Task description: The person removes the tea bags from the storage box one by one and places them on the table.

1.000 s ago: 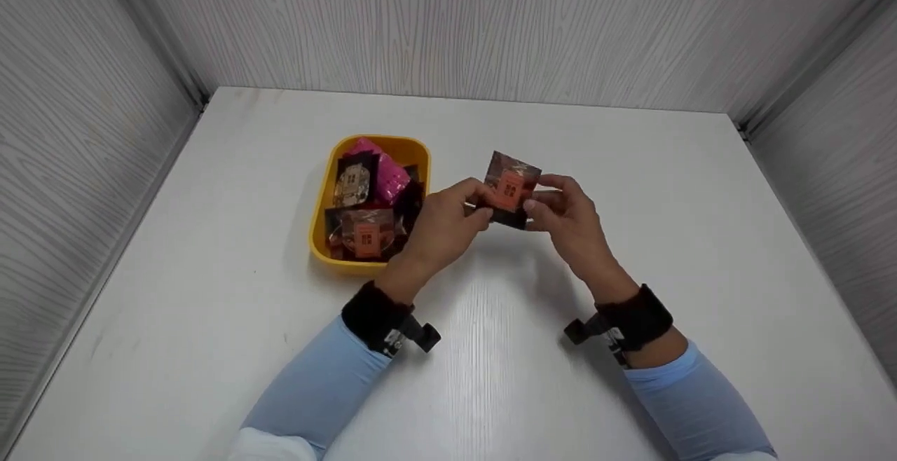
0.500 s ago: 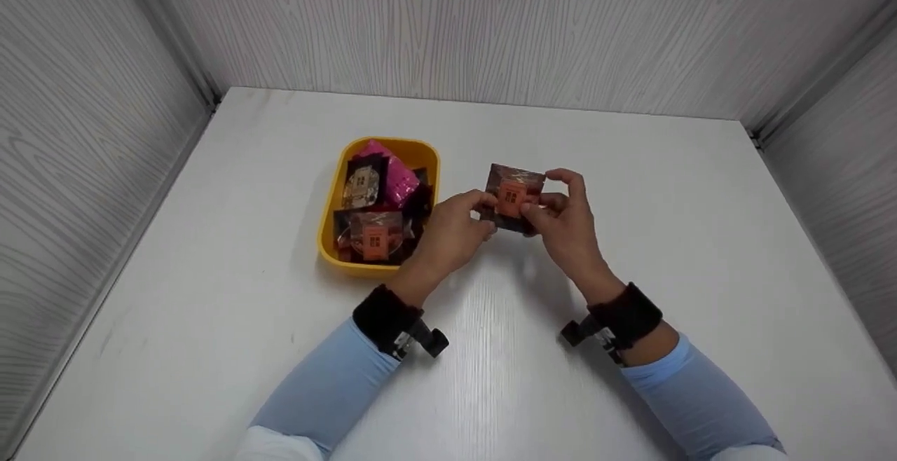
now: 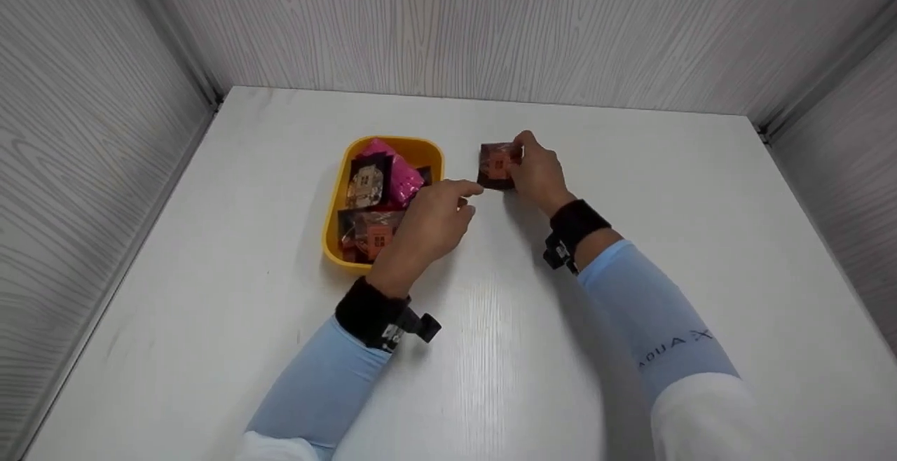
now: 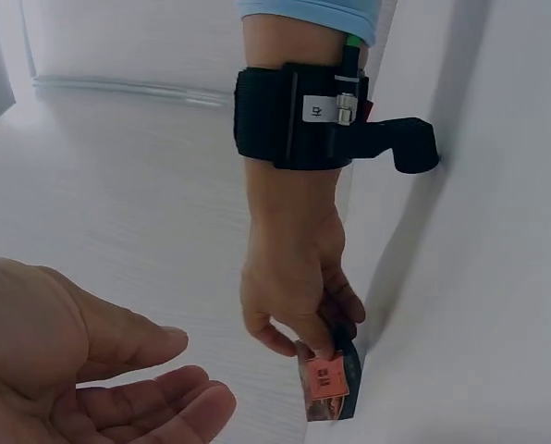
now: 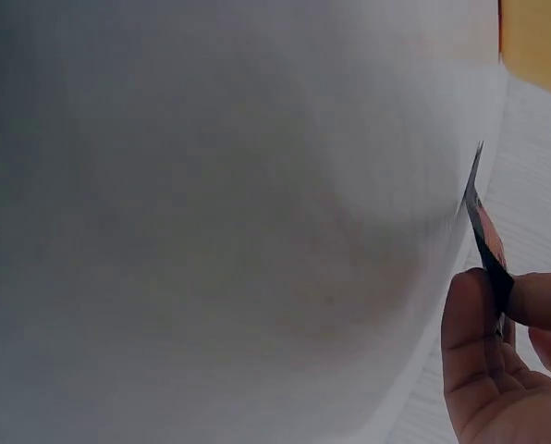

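Observation:
A small dark packet (image 3: 496, 164) with a clear front and an orange label is pinched by my right hand (image 3: 538, 170) at its right edge, beyond the container's right side. In the right wrist view the packet (image 5: 483, 231) shows edge-on between thumb and fingers, close over the white table. My left hand (image 3: 436, 221) holds nothing; its fingers are loosely bent, over the right rim of a yellow container (image 3: 329, 230). Inside the container lie a pink shiny packet (image 3: 405, 182), a black packet with a pale label (image 3: 366, 182) and an orange-labelled packet (image 3: 378, 235).
White table (image 3: 490, 349) surrounds the container, bounded by a pale wood-grain panel (image 3: 490, 33) at the back and side panels left and right. Both wrists wear black straps (image 3: 371, 314) with small cameras.
My right hand has carried the packet away from me toward the back of the table. The left hand has let go of it and drawn back left over the container.

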A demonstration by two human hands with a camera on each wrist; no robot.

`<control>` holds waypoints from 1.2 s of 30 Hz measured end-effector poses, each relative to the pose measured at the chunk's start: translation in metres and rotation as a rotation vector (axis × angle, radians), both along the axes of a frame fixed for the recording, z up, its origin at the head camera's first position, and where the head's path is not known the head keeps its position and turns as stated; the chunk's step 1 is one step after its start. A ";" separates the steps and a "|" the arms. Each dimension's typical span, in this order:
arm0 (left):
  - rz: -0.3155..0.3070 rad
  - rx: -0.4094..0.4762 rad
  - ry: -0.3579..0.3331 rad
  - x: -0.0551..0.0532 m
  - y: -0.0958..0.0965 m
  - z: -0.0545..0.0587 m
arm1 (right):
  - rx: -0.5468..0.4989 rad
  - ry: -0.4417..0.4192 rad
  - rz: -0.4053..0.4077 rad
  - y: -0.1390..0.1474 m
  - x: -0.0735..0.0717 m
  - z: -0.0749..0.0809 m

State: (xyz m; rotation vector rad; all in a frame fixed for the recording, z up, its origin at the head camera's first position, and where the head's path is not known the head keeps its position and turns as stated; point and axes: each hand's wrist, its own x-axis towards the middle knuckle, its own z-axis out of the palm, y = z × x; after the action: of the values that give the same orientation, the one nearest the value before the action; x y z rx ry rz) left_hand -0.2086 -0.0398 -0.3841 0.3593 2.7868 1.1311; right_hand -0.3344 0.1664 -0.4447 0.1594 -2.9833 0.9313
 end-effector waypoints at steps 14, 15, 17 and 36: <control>-0.048 -0.243 0.003 -0.007 -0.020 0.013 | 0.250 -0.090 0.172 -0.010 -0.006 0.003; -0.052 -0.242 -0.002 -0.008 -0.021 0.015 | 0.279 -0.098 0.197 -0.011 -0.005 0.003; -0.057 -0.240 -0.002 -0.008 -0.023 0.018 | 0.327 -0.101 0.244 -0.014 -0.005 0.003; 0.084 -0.257 -0.059 -0.008 -0.072 0.038 | 0.406 -0.070 0.248 -0.018 0.000 0.005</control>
State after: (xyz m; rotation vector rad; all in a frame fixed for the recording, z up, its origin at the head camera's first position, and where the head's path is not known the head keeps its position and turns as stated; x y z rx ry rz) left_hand -0.2168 -0.1120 -0.3465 0.1819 2.8699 0.7687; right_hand -0.3347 0.1481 -0.4400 0.5191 -3.2311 0.3295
